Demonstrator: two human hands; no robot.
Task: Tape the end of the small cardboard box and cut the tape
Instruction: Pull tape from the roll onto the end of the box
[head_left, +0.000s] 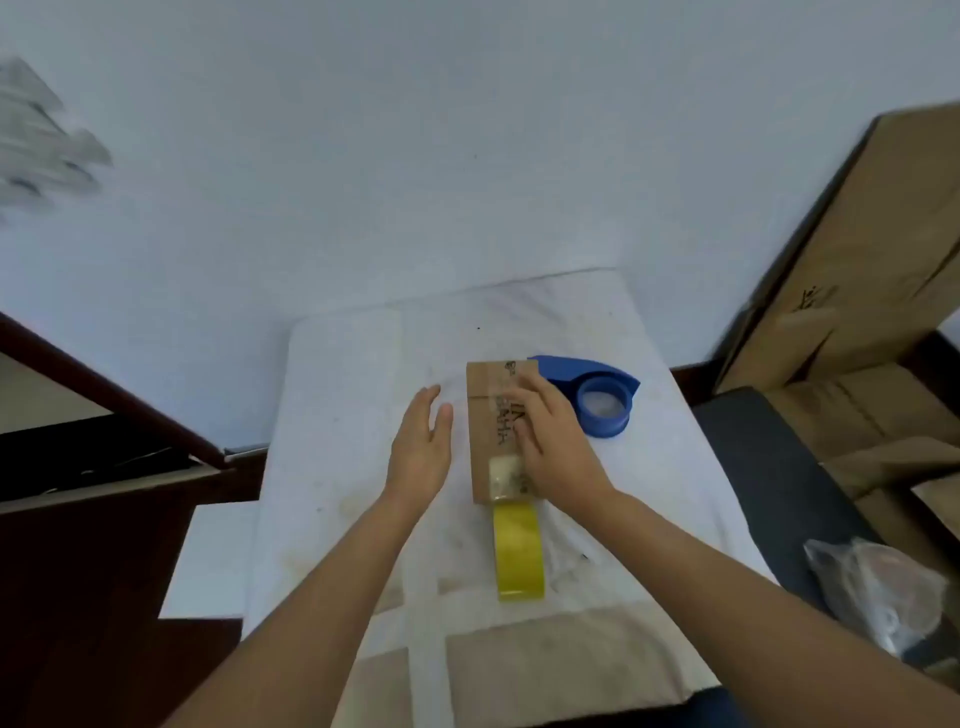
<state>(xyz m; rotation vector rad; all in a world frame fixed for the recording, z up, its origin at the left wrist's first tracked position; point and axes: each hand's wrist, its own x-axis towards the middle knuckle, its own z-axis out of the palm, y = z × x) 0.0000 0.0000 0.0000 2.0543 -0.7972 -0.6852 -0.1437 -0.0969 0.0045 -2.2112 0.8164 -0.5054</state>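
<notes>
Small cardboard box (493, 431): brown, long and narrow, lying flat on a white cloth-covered surface (353, 415), black lettering on its upper face, partly hidden under the right hand. Right hand (553, 444): palm down, fingers extended and spread flat on the box top, pressing rather than gripping; nothing is clasped in it. Left hand (421, 449): just to the left of the box, apart from it, fingers straight and loosely together, palm turned toward the box, holding nothing. Tape strip (505, 477): pale translucent patch stuck on the near end of the box, beside the heel of the right hand, running off the near edge. Yellow tape roll (518, 551): standing on edge on the cloth just nearer the person than the box, between the two forearms, joined to the strip on the box; the tape appears uncut. Blue tape dispenser (592, 395): empty, lying on the cloth just beyond the right fingertips, touching or nearly touching the far right corner of the box; which of the two cannot be told. Large cardboard cartons (852, 291): leaning well off to the right of the right hand. Clear plastic bag (878, 592): crumpled, right of the right forearm.
</notes>
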